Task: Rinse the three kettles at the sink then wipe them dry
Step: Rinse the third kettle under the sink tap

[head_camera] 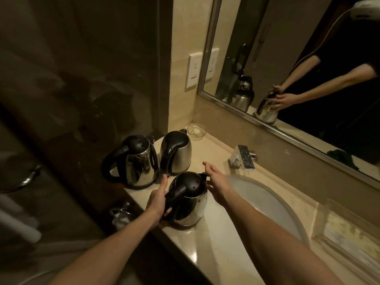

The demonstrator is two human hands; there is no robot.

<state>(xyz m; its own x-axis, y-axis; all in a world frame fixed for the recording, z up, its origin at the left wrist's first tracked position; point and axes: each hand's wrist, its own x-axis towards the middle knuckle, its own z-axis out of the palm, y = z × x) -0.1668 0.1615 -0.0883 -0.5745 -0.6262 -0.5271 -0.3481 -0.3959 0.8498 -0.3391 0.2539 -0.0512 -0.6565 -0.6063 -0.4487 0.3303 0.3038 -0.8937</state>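
Just left of the sink (273, 204), our left hand (157, 200) grips the black handle of the nearest kettle (193, 204) (lid closed, standing upright on the counter (205, 239)). Our right hand (217, 181) is spread open beside its spout. A second kettle (136, 161) and a third kettle (176, 154) stand side by side behind it.

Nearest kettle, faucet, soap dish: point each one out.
nearest kettle (194, 208): head view, steel side wall below the lid.
faucet (245, 157): head view, flat top of the spout.
soap dish (202, 131): head view, bare glass near its right rim.
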